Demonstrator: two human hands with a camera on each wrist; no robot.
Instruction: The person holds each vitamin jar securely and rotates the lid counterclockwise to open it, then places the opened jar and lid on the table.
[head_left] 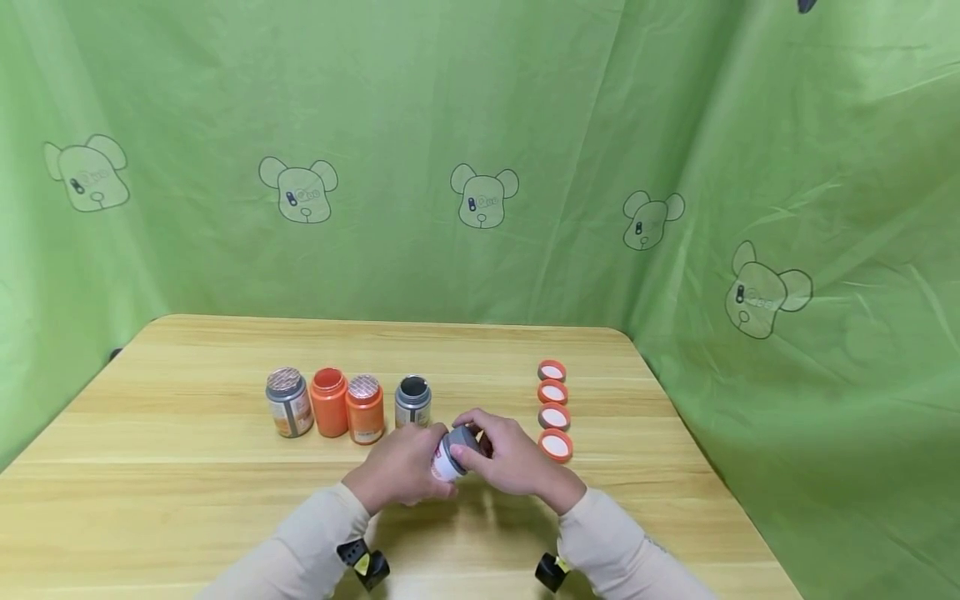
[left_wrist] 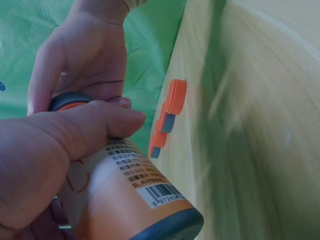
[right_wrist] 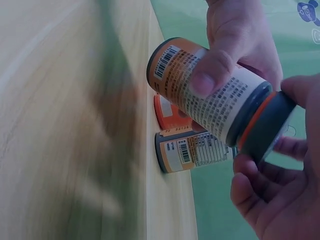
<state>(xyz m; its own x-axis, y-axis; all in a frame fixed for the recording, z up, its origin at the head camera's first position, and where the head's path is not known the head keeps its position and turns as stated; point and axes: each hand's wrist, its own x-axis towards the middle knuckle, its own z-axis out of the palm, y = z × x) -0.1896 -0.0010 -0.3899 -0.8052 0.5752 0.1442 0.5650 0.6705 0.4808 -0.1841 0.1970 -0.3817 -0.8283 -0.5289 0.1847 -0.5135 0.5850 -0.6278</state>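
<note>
My left hand [head_left: 401, 468] is wrapped around the body of a grey jar [right_wrist: 172, 67] with an orange and white label, which is tilted above the table. Its thumb lies across the printed label. My right hand [head_left: 512, 457] grips the jar's grey lid [right_wrist: 270, 125] by the rim, fingers and thumb on opposite sides. An orange band shows between lid and jar neck in the right wrist view. Just behind the hands stands an uncapped grey jar [head_left: 414, 400], its lower part hidden by the left hand.
Left of it stand a foil-topped grey jar [head_left: 289, 403], an uncapped orange jar [head_left: 329, 403] and a foil-topped orange jar [head_left: 365, 410]. Several orange and grey lids [head_left: 556, 445] lie in a row, white insides up, at the right. A green curtain [head_left: 390, 267] hangs behind the table.
</note>
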